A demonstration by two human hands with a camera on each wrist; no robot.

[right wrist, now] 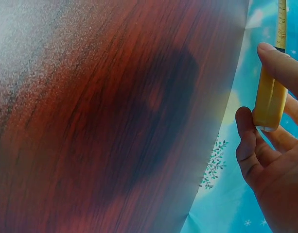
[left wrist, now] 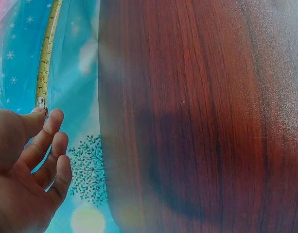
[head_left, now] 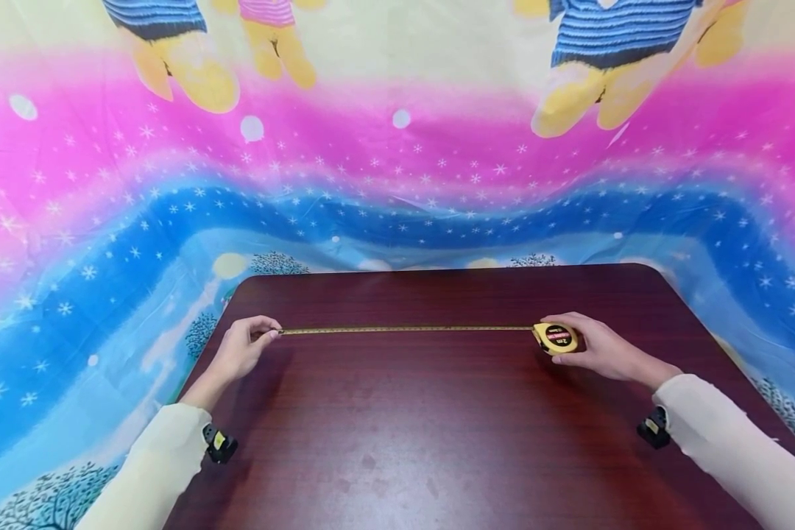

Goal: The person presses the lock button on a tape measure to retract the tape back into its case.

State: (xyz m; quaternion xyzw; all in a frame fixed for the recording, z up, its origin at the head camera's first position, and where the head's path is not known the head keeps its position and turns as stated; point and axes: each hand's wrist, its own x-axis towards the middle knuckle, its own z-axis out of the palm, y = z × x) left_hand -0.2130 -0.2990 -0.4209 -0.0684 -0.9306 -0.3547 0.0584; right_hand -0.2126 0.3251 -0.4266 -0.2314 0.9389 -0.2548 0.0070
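A yellow tape measure [head_left: 558, 338] with a black and red label is gripped by my right hand [head_left: 599, 347], thumb and fingers round its case. Its thin yellow blade [head_left: 404, 329] runs out in a straight line to the left, above the table. My left hand [head_left: 241, 350] pinches the blade's metal end hook between thumb and forefinger. In the left wrist view the hook [left wrist: 41, 102] shows at the fingertips, with the printed numbers beyond it. The right wrist view shows the case [right wrist: 270, 102] edge-on, the blade [right wrist: 282, 24] leaving its top.
Below both hands lies a dark red wood-grain table [head_left: 397, 442] with rounded far corners. A patterned cloth [head_left: 397, 184] in pink and blue hangs behind it and along its sides. Small black cameras [head_left: 220, 444] sit on both wrists, by the cream sleeves.
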